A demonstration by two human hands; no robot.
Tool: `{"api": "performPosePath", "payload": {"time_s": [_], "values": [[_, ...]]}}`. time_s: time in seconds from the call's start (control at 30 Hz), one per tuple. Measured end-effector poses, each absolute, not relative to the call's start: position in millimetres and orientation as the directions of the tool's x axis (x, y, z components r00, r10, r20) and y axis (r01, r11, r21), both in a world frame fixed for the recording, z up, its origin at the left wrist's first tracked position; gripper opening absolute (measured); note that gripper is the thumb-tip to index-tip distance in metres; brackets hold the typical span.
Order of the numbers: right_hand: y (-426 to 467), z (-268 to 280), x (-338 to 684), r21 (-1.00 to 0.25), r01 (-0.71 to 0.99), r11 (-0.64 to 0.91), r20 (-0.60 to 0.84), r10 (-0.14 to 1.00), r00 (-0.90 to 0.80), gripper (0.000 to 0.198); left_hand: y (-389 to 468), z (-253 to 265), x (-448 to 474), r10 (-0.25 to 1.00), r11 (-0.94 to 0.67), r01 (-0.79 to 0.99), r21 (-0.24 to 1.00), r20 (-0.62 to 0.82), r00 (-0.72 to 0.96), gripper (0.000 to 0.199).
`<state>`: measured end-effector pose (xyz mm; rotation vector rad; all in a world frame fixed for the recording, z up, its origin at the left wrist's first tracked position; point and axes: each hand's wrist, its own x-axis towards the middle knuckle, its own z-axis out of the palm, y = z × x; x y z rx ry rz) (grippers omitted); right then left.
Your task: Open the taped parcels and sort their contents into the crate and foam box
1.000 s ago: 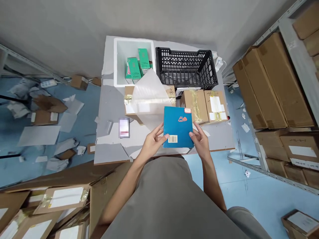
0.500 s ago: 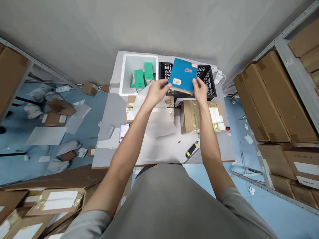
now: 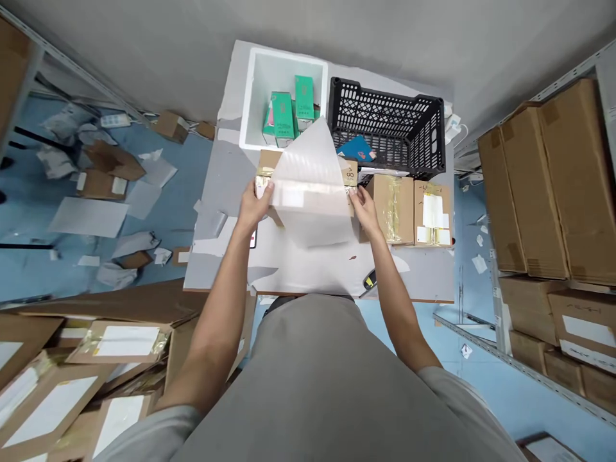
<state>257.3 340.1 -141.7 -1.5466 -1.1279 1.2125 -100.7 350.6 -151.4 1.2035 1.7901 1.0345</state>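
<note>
A taped cardboard box lies on the table, mostly covered by a translucent white sheet. My left hand is closed at the box's left end, thumb in front by its label. At the opposite end my right hand grips it, fingers at the tape. The blue book is in the black plastic crate, only partly visible. Behind my left hand stands a white foam box with several green boxes in it.
Two taped cardboard boxes stand right of my right hand. A yellow-black utility knife lies near the table's front edge, and a phone is partly hidden by my left arm. Stacked cartons fill the right shelf; an open carton of parcels is at lower left.
The blue book has left both hands and is now in the black crate. My hands have come down and apart to the ends of the sheet-covered cardboard box. The view has shifted.
</note>
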Motion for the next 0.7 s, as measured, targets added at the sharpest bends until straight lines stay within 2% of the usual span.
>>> {"api": "performPosePath", "payload": {"time_s": [0.07,0.13,0.23,0.3,0.4,0.47,0.57,0.63,0.7], "values": [[342,-137,251,-0.968,0.183,-0.172,-0.158,0.983,0.091,0.109,350,-151,-96,0.958,0.201,0.405,0.892,-0.092,-0.273,0.071],[338,-129,249,-0.952,0.25,-0.176,-0.159,0.984,0.086,0.105,344,-147,-95,0.96,0.207,0.474,0.856,-0.083,-0.269,0.06],[318,-120,250,-0.9,0.359,-0.248,-0.214,0.968,0.134,0.116,325,-139,-99,0.959,0.243,0.567,0.787,-0.107,-0.263,0.049],[298,-116,249,-0.86,0.446,-0.247,-0.203,0.969,0.143,0.128,307,-136,-100,0.958,0.25,0.585,0.771,-0.109,-0.264,0.051],[272,-107,241,-0.774,0.615,-0.151,-0.101,0.988,0.115,0.147,281,-135,-98,0.959,0.226,0.572,0.789,-0.079,-0.271,0.061],[263,-99,230,-0.695,0.718,-0.027,0.004,0.999,0.041,0.145,268,-135,-96,0.964,0.199,0.539,0.819,-0.063,-0.26,0.067],[262,-87,205,-0.588,0.785,0.195,0.085,0.98,-0.18,0.114,253,-135,-95,0.973,0.175,0.427,0.887,-0.09,-0.212,0.07],[264,-83,187,-0.56,0.783,0.27,0.071,0.958,-0.279,0.079,247,-135,-95,0.974,0.175,0.34,0.924,-0.112,-0.197,0.064],[264,-82,176,-0.574,0.767,0.288,0.067,0.95,-0.306,0.039,243,-137,-94,0.969,0.178,0.276,0.945,-0.119,-0.218,0.054]]}}
